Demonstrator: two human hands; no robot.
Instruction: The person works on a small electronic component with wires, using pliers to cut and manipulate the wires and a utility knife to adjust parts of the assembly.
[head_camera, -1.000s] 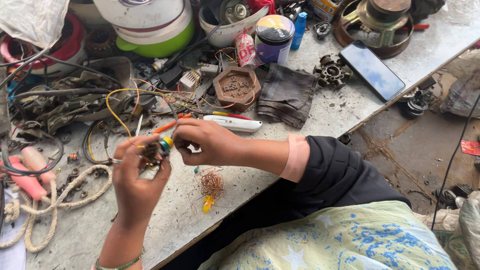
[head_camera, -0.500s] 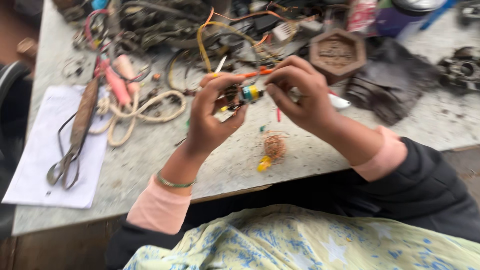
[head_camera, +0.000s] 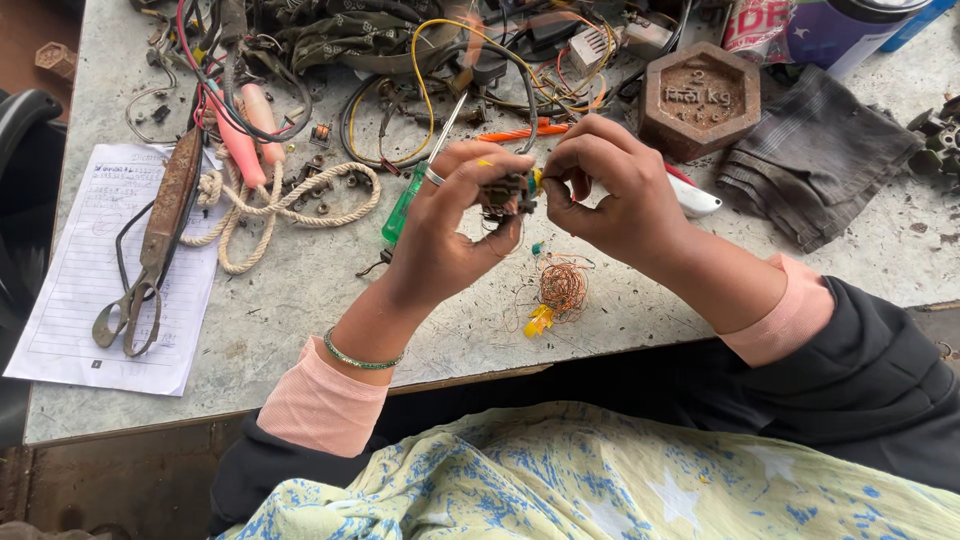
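Observation:
Both hands are raised over the grey worktop (head_camera: 300, 300). My left hand (head_camera: 450, 225) pinches a small dark electrical part (head_camera: 508, 192) with coloured bits on it. My right hand (head_camera: 610, 185) grips the same part from the right with thumb and fingertips. Below the hands a small tangle of copper wire (head_camera: 562, 288) with a yellow scrap (head_camera: 538, 320) lies on the table. A green-handled screwdriver (head_camera: 408, 205) lies just behind my left hand, its shaft pointing away. A ring sits on a left finger.
A hexagonal iron weight (head_camera: 698, 98) and a folded dark cloth (head_camera: 815, 155) sit at the right. Rusty shears (head_camera: 150, 245) rest on a lined paper sheet (head_camera: 75, 290) at the left, beside a rope (head_camera: 265, 205), pink-handled pliers (head_camera: 240, 140) and a heap of wires (head_camera: 420, 70).
The view has shifted and come closer, so the hands sit more to the middle. Both hands keep hold of the small part, and the fingers have shifted slightly on it.

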